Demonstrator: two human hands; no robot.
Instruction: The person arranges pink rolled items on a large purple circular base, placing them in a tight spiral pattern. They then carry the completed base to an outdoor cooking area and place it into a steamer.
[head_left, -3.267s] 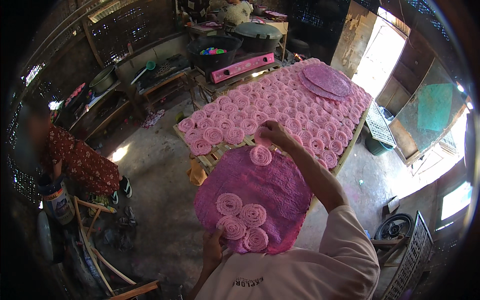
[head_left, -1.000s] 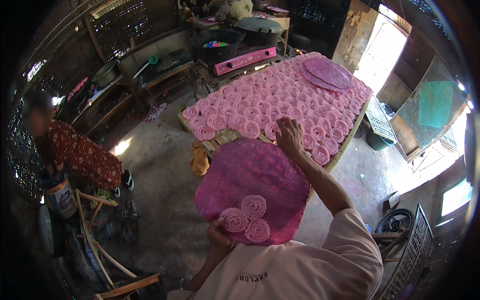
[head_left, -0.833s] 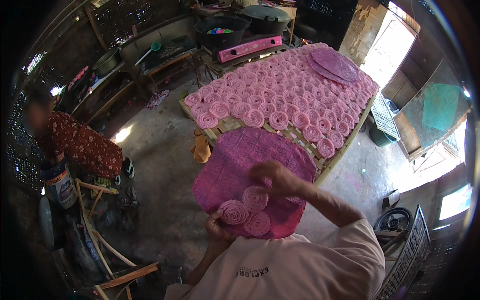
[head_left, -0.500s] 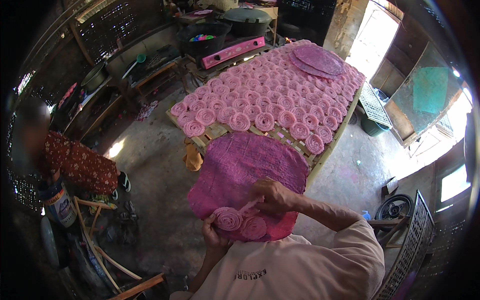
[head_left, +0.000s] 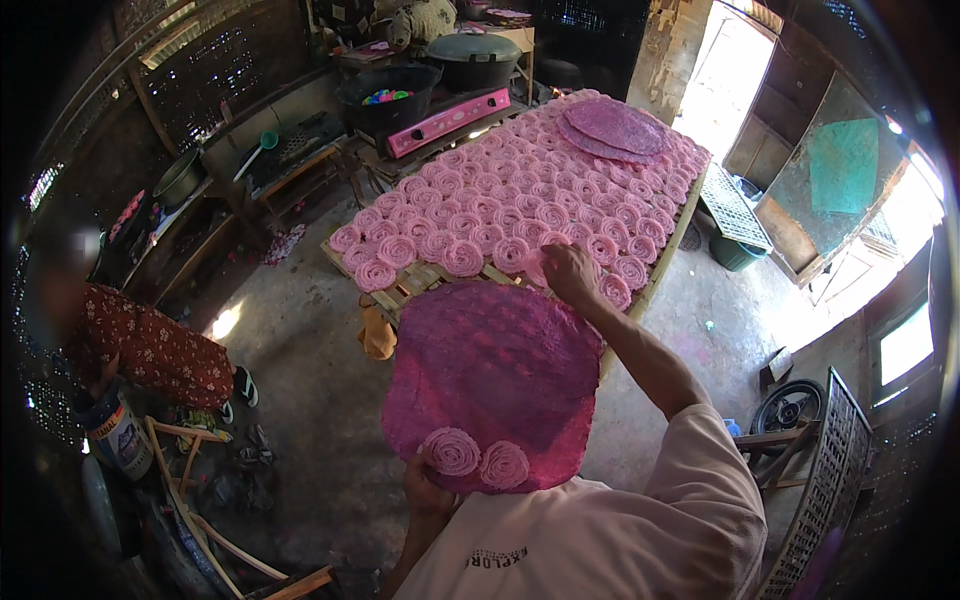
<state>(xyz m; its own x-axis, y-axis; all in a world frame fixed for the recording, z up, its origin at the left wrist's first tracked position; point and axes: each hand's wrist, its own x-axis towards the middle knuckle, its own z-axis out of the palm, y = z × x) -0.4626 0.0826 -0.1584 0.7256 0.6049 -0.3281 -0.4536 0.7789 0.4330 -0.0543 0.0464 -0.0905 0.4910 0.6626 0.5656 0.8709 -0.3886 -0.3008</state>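
Note:
My left hand [head_left: 428, 490] grips the near left edge of a round, magenta-stained mat [head_left: 490, 350], its thumb beside a pink coiled rosette [head_left: 452, 451]. A second rosette [head_left: 504, 465] lies close to the first, near the mat's lower edge. Reaching past the far edge of the mat, my right hand [head_left: 570, 275] has its fingers closed on another pink rosette [head_left: 537, 266] over the near edge of a slatted bamboo rack [head_left: 405, 290]. Rows of similar rosettes cover most of that rack. My fingers partly hide the one I hold.
Purple round mats [head_left: 615, 128] lie on the rack's far end. Behind it stand a pink stove [head_left: 448, 122], a black basin [head_left: 388, 95] and a lidded pot [head_left: 470, 62]. At left is a person in a patterned red garment [head_left: 150, 345]. A wheel [head_left: 788, 408] is at right.
My right hand has moved from the mat forward to the rack's near edge, carrying a rosette off the mat. My left hand stays on the mat's edge.

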